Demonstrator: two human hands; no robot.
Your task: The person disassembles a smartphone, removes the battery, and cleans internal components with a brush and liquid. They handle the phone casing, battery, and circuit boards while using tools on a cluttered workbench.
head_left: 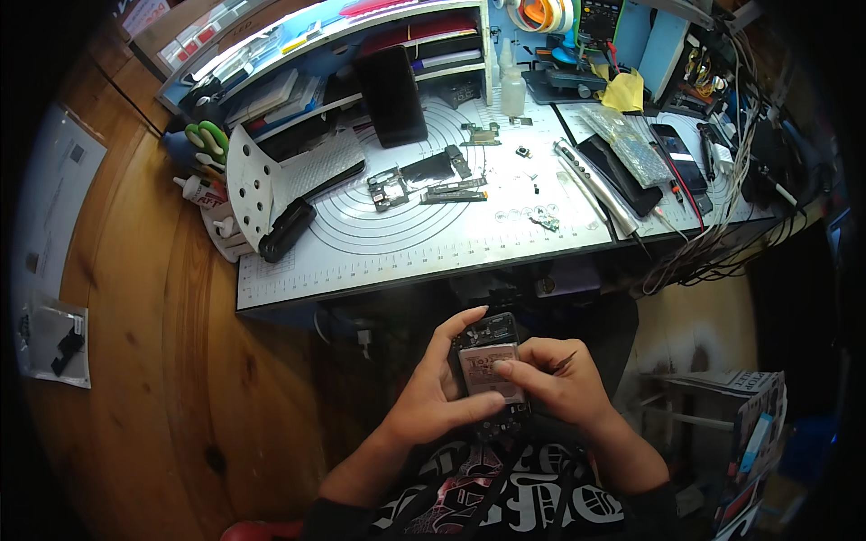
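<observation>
An opened smartphone (pixel 488 359) with its back cover off and a grey battery showing sits low in the view, held over my lap below the desk edge. My left hand (pixel 436 394) wraps around its left side, thumb across the lower part. My right hand (pixel 557 380) holds its right side, with a fingertip pressing on the battery and a thin dark tool sticking out between the fingers. Loose phone parts (pixel 429 183) lie on the white work mat (pixel 379 257) above.
On the desk stand a black phone (pixel 391 96) leaning upright, a white perforated stand (pixel 249 185), glue bottles (pixel 512 83), green scissors (pixel 208 138), a yellow cloth (pixel 624 91), more phones (pixel 678 157) and tangled cables (pixel 722 216). Wooden panels are at left, a box (pixel 753 433) at lower right.
</observation>
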